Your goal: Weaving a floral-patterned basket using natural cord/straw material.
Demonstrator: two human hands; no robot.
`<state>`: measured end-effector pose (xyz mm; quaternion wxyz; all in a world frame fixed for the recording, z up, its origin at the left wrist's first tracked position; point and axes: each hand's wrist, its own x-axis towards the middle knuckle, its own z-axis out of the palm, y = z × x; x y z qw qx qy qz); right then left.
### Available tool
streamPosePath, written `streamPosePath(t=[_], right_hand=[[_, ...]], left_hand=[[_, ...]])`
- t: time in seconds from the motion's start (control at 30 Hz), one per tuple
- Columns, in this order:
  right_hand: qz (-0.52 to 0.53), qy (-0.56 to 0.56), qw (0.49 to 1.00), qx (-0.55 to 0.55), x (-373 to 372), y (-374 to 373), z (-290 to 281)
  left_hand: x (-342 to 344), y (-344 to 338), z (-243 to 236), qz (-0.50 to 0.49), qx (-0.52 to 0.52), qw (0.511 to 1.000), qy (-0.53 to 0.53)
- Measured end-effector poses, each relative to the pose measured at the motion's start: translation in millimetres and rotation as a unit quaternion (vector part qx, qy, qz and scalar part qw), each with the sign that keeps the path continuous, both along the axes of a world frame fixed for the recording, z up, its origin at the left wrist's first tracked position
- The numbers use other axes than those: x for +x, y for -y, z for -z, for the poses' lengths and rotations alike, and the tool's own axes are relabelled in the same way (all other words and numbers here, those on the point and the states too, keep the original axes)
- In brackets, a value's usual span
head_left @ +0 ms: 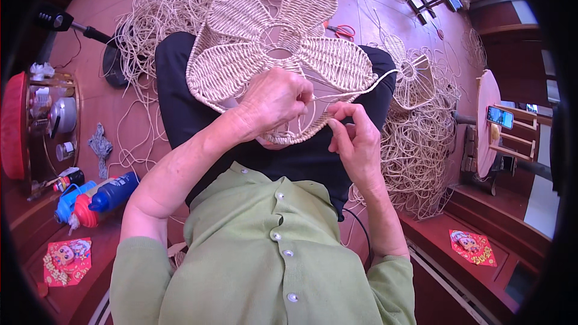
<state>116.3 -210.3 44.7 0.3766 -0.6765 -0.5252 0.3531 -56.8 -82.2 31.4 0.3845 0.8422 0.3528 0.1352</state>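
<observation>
A flower-shaped piece woven from pale twisted cord [337,60] rests across my lap. Several of its petals are densely woven around a round middle opening; the petal nearest me shows an open gap inside a cord-wrapped rim [289,139]. My left hand [278,101] is closed over that petal, its fingertips pinching a strand of cord [355,92] that stretches right past the flower's edge. Beside the rim's right side is my right hand [356,138], thumb and forefinger pinched together. What lies between those fingertips is too small to make out.
Loose cord [174,12] lies heaped at the far left, with another heap [415,150] on the right. A second flower frame [409,72] sits on that heap. Red-handled scissors [342,30] lie beyond my lap. Bottles [111,192] stand left; a phone [500,117] rests by a stool at right.
</observation>
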Motion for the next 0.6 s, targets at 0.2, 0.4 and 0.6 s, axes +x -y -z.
streamPosePath(t=[0.2,0.4,0.6], right_hand=[[-0.053,-0.033,0.994,-0.085,2.8,-20.4,0.2],[-0.101,-0.152,0.967,-0.177,13.0,-36.0,15.9],[-0.090,-0.013,0.991,-0.099,9.6,-27.6,18.7]], left_hand=[[4.9,21.0,30.1,0.021,0.173,0.984,0.043],[11.9,47.3,40.9,-0.105,0.237,0.961,0.092],[-6.7,68.8,31.4,-0.080,0.148,0.972,0.163]])
